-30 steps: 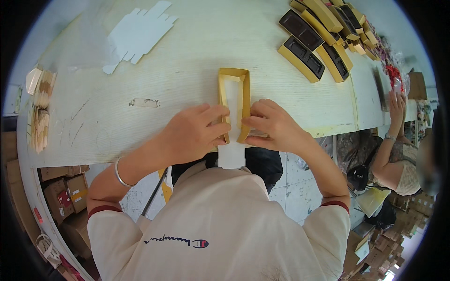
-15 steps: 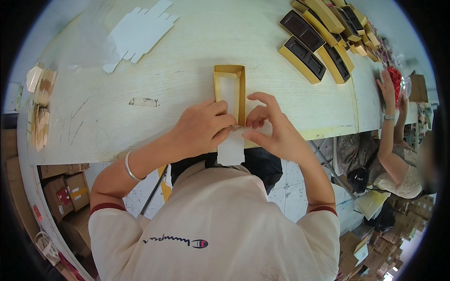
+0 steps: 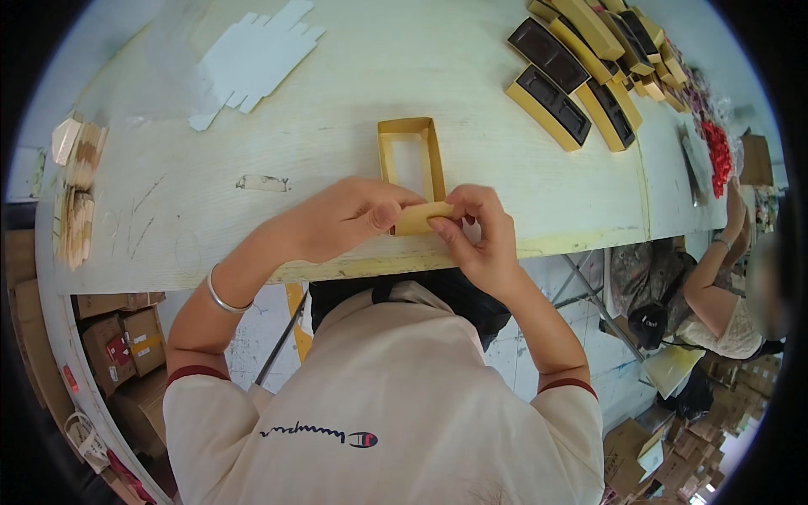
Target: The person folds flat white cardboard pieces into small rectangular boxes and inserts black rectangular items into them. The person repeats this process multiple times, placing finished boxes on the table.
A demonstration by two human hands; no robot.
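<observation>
A narrow gold cardboard box frame [image 3: 410, 156] lies on the pale wooden table [image 3: 337, 101], its long side running away from me. My left hand [image 3: 341, 220] and my right hand [image 3: 478, 236] both pinch the frame's near end flap [image 3: 418, 218], fingertips meeting over it near the table's front edge. A silver bangle [image 3: 220, 295] circles my left wrist. The flap is folded up between my fingers and partly hidden by them.
Flat white die-cut card blanks [image 3: 252, 59] lie at the back left. Several gold boxes with dark inserts [image 3: 581, 76] are stacked at the back right. Stacks of tan pieces [image 3: 76, 194] sit at the left edge. Another person [image 3: 724, 295] works on the right. Cardboard cartons [image 3: 118, 345] stand under the table.
The gold frame slid slightly away and left. A white flap seen near my hands is gone from view; both hands now pinch the folded gold end flap.
</observation>
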